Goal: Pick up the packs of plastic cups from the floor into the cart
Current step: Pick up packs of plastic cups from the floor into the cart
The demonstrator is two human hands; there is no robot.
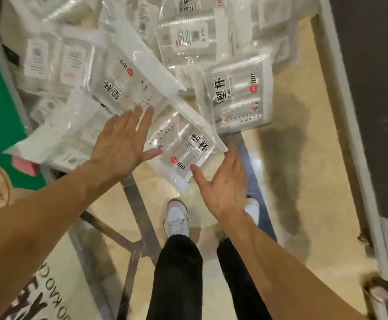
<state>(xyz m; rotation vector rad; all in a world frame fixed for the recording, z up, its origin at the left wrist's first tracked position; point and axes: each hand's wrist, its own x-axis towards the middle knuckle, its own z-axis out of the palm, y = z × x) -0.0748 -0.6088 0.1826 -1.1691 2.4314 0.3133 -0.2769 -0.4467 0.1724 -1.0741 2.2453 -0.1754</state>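
At the near edge of the grey metal-framed cart [140, 204], a clear plastic pack of cups w/ black characters and a red dot [183, 146] lies tilted, its corner hanging out past the cart edge. The left hand [121, 144] is spread flat, fingers straight, over the load just inside that edge — touching or not, can't tell. The right hand [223, 188] is spread too, thumb just beside the overhanging corner, holding nothing.

Step, as I read it: settling or steadying this pack on the load, not a floor pickup. Next move prob. calls for both palms to push it further into the cart so it doesn't slide off.

Cart contents: a loose heap of similar clear cup packs w/ white labels [183, 35], piled at all angles, one more jutting over the cart's right side. Every pack in view sits on that heap — whether any remain on the floor out of view, can't tell.
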